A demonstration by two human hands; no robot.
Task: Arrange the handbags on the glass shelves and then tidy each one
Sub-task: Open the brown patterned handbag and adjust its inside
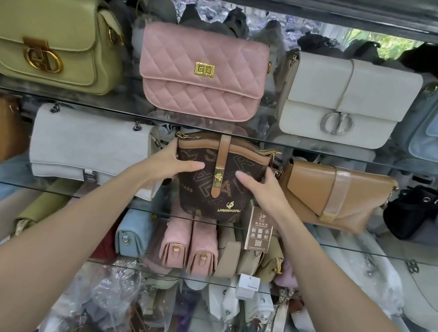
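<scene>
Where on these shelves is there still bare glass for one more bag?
Little: narrow strips flank the pink quilted bag, toward the olive bag and white bag. The row around the brown bag, held by both hands, is crowded; lower shelves are packed.

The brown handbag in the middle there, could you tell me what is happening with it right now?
A person is holding the brown handbag with both hands on the middle glass shelf: the left hand grips its left side and the right hand its right. It stands upright between a grey bag and a tan bag, its paper tag hanging over the shelf edge. A pink quilted bag sits on the shelf above.
</scene>
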